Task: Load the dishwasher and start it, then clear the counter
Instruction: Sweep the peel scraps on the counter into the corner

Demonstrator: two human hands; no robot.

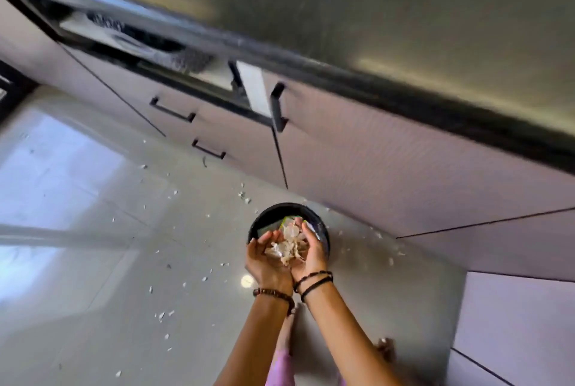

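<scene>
**Peelings cupped over the floor bin — counter-clearing step**

Head view. Both hands are held together above a round black bin (289,230) standing on the pale floor (93,230), just below frame centre. The left hand (264,256) and right hand (311,250) are pressed side to side, palms up, forming one scoop. A heap of dry, papery peelings (287,247), whitish-brown, is carried in the scoop. The fingers of both hands are curled loosely upward round the heap; nothing is pinched. Some rubbish, green and white, is already seen inside the bin at 12 o'clock from the hands.

Loose scraps (161,314) are scattered over the floor, mostly from 7 to 11 o'clock of the bin, with a few at 3 o'clock. The table (404,12) runs diagonally across the top of the frame, its dark edge above pale cabinet fronts. At 10 o'clock a drawer (140,43) stands open; its contents are blurred.

Step judged in hand: clearing the table, waste being taken to the bin. The dishwasher cannot be made out, so its state cannot be told.

Next move, as judged: the hands to be parted or tipped directly over the opening, kept low, since the peelings are light and likely to drift. The floor scraps would then need gathering.
</scene>
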